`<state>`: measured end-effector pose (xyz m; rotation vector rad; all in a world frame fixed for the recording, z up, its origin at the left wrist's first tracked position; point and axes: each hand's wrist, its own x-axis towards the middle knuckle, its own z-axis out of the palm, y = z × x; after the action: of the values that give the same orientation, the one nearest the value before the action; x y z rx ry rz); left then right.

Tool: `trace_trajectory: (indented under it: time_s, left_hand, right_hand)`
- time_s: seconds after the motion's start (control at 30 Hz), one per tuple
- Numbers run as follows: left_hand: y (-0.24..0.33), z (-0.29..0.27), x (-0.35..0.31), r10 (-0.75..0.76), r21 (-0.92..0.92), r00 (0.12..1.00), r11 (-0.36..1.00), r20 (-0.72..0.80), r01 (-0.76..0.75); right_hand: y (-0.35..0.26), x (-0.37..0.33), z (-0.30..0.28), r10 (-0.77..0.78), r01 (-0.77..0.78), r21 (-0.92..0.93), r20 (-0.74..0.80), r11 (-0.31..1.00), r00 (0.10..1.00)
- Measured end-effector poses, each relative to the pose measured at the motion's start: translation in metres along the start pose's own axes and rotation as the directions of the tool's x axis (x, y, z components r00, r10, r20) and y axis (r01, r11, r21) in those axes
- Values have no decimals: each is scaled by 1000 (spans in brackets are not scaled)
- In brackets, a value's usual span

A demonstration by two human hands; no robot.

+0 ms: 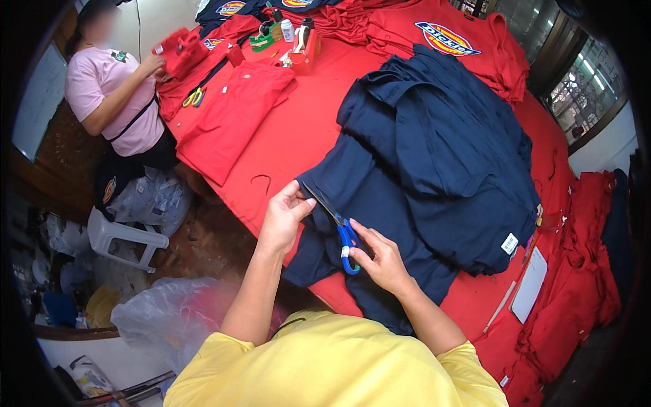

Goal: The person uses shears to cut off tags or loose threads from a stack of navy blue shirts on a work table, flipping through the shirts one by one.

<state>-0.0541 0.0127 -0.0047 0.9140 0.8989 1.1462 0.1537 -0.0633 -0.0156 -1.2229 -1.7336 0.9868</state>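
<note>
A dark navy garment [434, 142] lies heaped and creased over the red-covered table. My left hand [281, 218] is closed, pinching the garment's left edge between thumb and fingers. Blue-handled scissors [347, 237] are gripped by my right hand [381, 258], at the handle loops. Their blades point up and left, with the tips right beside my left fingertips at the cloth edge. Whether the blades have cloth between them I cannot tell. A small white label [509, 243] shows on the garment's right part.
Red garments [237, 112] lie at the left, with yellow-handled scissors [195, 97] beside them. A green tape dispenser [266, 37] and a red box [306, 51] stand at the back. Across the left corner stands a person [112, 88] holding red cloth. A white stool [122, 234] is below.
</note>
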Motion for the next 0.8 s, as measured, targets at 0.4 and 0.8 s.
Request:
trace_trajectory:
  time_s: [0.4, 0.8]
  left_hand:
    - [-7, -5, 6, 64, 35, 997, 997, -41, -62]
    - [9, 13, -6, 48, 103, 999, 993, 25, -51]
  right_hand:
    - [12, 5, -1, 29, -29, 31, -20, 999, 999]
    - [9, 14, 1, -169, 162, -91, -67, 983, 983]
